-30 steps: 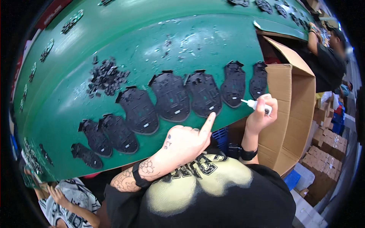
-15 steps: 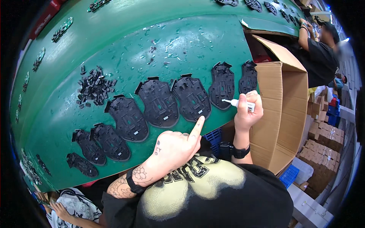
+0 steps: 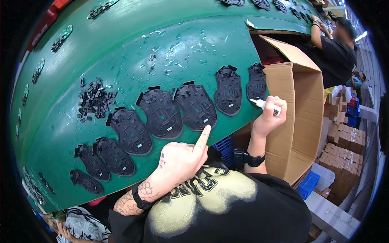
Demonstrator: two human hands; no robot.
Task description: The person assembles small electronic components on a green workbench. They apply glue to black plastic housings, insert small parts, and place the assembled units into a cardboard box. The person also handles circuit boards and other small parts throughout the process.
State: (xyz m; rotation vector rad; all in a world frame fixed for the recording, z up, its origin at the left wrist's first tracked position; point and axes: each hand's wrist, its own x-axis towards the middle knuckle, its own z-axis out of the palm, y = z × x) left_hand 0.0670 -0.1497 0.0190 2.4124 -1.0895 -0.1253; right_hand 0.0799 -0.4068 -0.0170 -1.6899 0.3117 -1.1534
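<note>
Black plastic mouse base shells stand in a curved row on the green bench. My right hand [image 3: 269, 115] is closed around a small white squeeze bottle [image 3: 267, 106], its thin nozzle tilted toward the lower edge of the rightmost shell [image 3: 256, 83]. Whether the tip touches that shell is unclear. My left hand [image 3: 184, 158] has its index finger stretched out, the fingertip at the lower edge of a larger shell [image 3: 196, 107]; its other fingers are curled and partly hidden. Between these two lies another shell [image 3: 228, 91]. Small white pieces show near the lower ends of several shells.
A pile of small black parts [image 3: 96, 99] lies behind the row on the green bench [image 3: 133, 52]. Green circuit boards [image 3: 62, 38] line the far left. An open cardboard box [image 3: 283, 121] adjoins the bench's right end. A co-worker [image 3: 334, 50] works at far right.
The bottle in my right hand has moved right, from the second shell from the right to the rightmost one. My left hand stays at the same shell; the view has shifted slightly.
</note>
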